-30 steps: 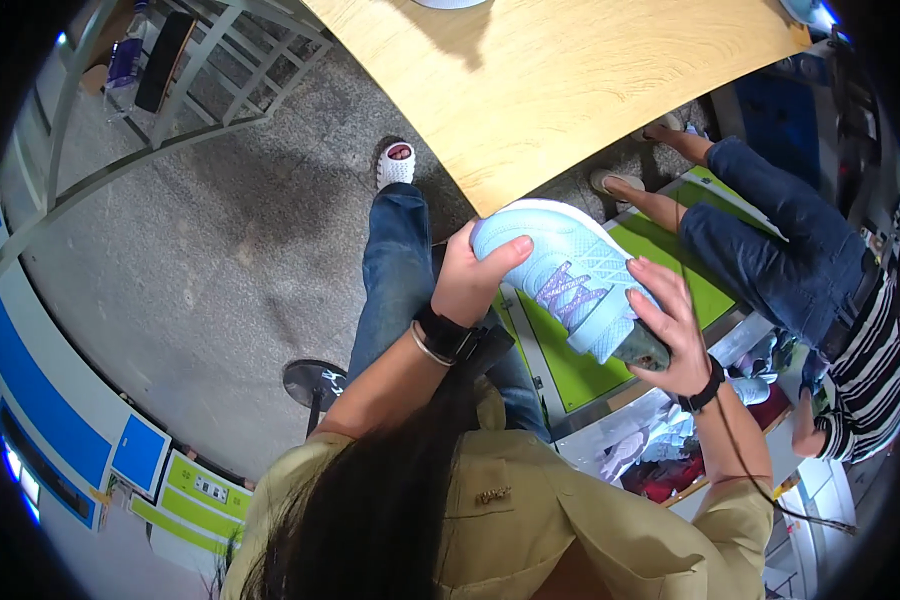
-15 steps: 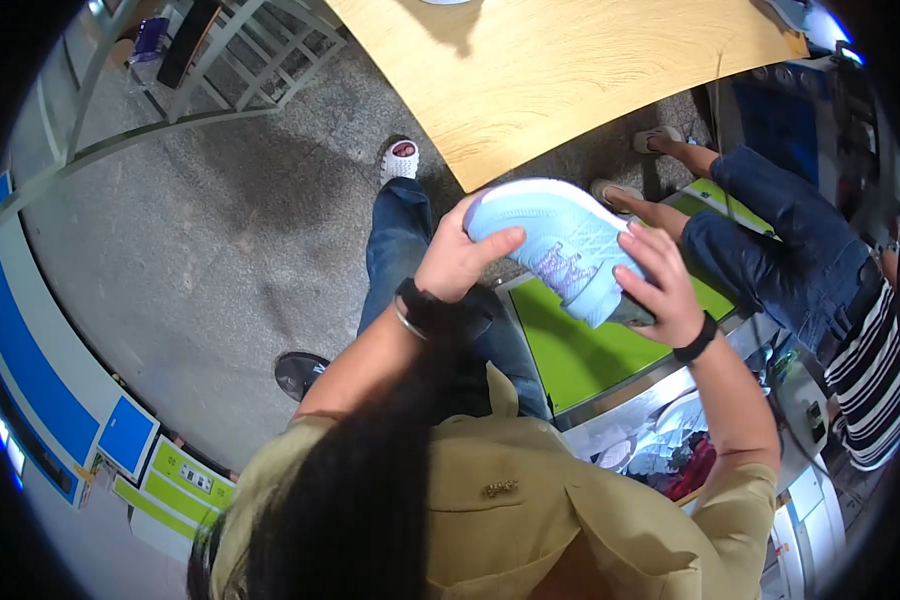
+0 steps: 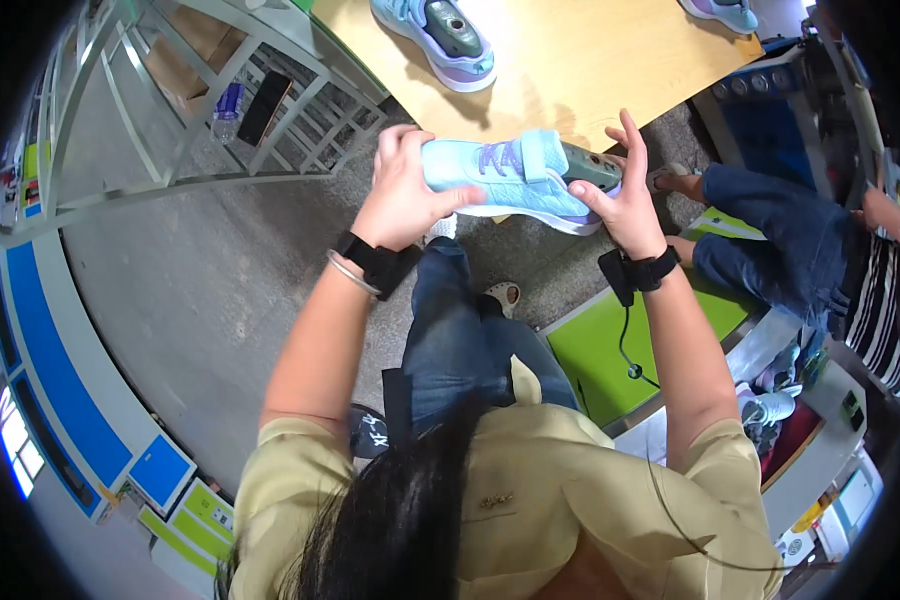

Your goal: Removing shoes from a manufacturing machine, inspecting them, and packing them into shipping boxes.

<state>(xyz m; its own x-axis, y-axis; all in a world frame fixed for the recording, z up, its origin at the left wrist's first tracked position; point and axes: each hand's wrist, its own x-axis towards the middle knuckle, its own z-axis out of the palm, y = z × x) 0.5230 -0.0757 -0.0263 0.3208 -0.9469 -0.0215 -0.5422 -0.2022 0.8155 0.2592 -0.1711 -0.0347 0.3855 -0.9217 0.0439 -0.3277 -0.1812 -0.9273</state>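
Observation:
A light blue sneaker [image 3: 500,185] with purple laces and a strap is held level in front of me, toe to the left. My left hand [image 3: 402,195] wraps round the toe end, its thumb along the near side. At the heel my right hand [image 3: 625,210] grips with the thumb near the collar and the fingers behind, partly hidden. A dark green shoe last [image 3: 592,168] fills the sneaker's opening. Beyond, a similar sneaker [image 3: 462,72] with a last in it stands on the wooden table [image 3: 600,70].
Another blue sneaker [image 3: 722,12] lies at the table's far right. A metal rack [image 3: 210,182] stands at upper left. On the right are a green-topped bench [image 3: 620,345], a seated person [image 3: 780,230] and several shoes [image 3: 768,405]. A thin cable [image 3: 625,335] hangs from my right wrist.
The sneaker has moved away from me and left, toward the table, and turned from tilted to level. Both arms are stretched further forward. More of the table and its sneakers shows.

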